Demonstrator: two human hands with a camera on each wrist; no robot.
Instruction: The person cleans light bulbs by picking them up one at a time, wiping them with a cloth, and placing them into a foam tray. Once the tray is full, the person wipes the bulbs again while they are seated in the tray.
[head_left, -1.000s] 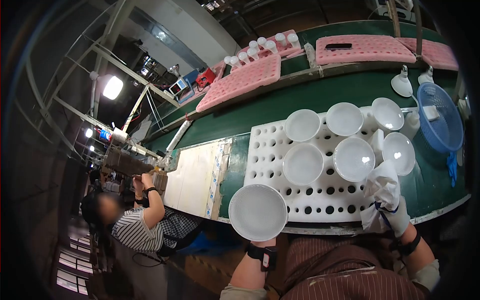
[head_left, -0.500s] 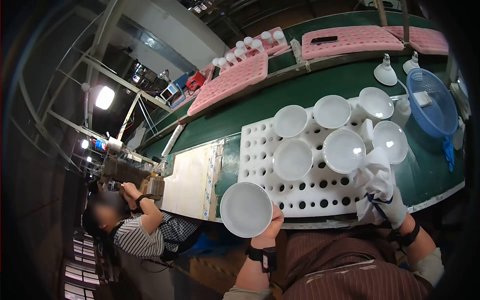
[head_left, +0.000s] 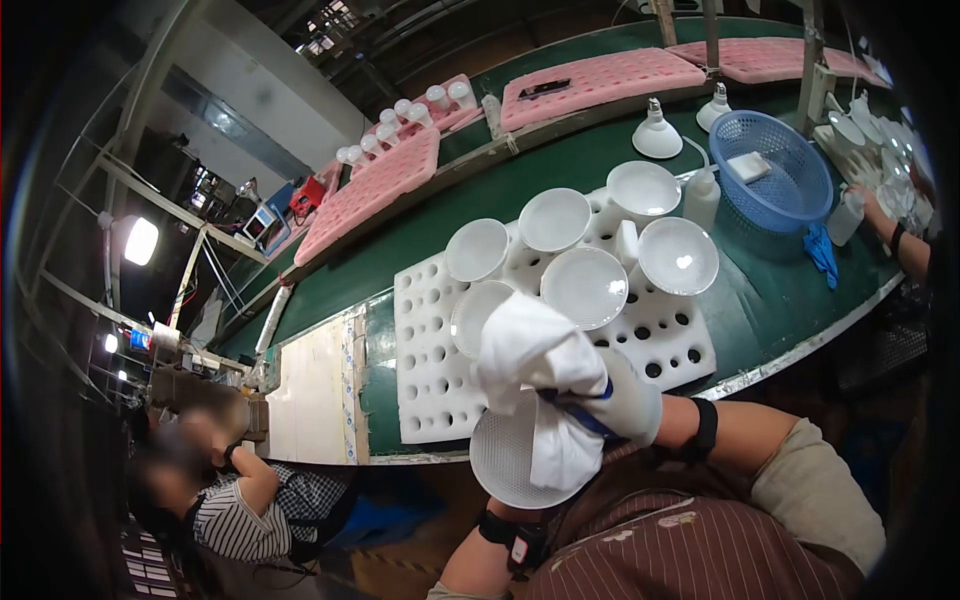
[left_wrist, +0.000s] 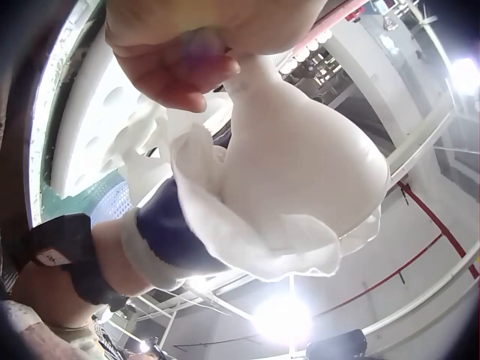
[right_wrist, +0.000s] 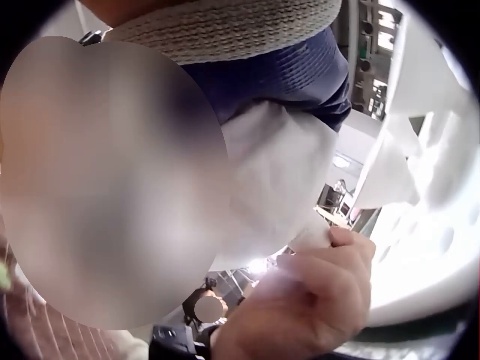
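A large white reflector bulb [head_left: 505,455] is face up at the front edge of the foam tray; its neck [left_wrist: 251,75] is gripped by my bare left hand [left_wrist: 176,64], which also shows in the right wrist view [right_wrist: 307,292]. The bulb hides that hand in the head view. My gloved right hand [head_left: 625,400] holds a bunched white cloth [head_left: 540,345], which lies over the right part of the bulb's face. From below, the cloth [left_wrist: 262,251] wraps beside the bulb's rim. Several similar bulbs [head_left: 584,288] stand in the white foam tray [head_left: 425,375].
Behind the tray are a white squeeze bottle [head_left: 702,198], a blue basket [head_left: 768,205] and two upright bulbs [head_left: 656,134]. Pink foam trays [head_left: 375,190] line the back shelf. One person [head_left: 240,510] sits at left; another's arm [head_left: 895,235] reaches in at right.
My right hand has brought the cloth leftward from beside the tray onto the held bulb's face. The head view has swung to the right, bringing the arm at the far right into sight.
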